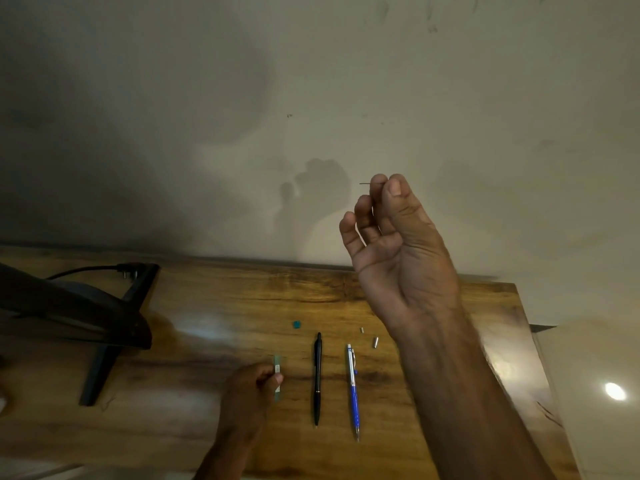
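My right hand point(394, 244) is raised high in front of the wall and pinches a thin pencil lead point(364, 183) between thumb and forefinger. Low on the wooden table point(214, 306), my left hand point(249, 393) holds a small clear green lead case point(277, 370). A black pen point(317, 379) and a blue and silver mechanical pencil point(353, 389) lie side by side to its right. A small teal cap point(296, 324) lies beyond the pen. Two tiny metal parts point(375, 342) lie near the pencil's top end.
A black monitor stand point(114, 327) with a cable and plug point(128, 270) takes up the table's left side. The table's right edge point(533, 341) slants down close to my right forearm. The wall point(311, 98) rises directly behind the table.
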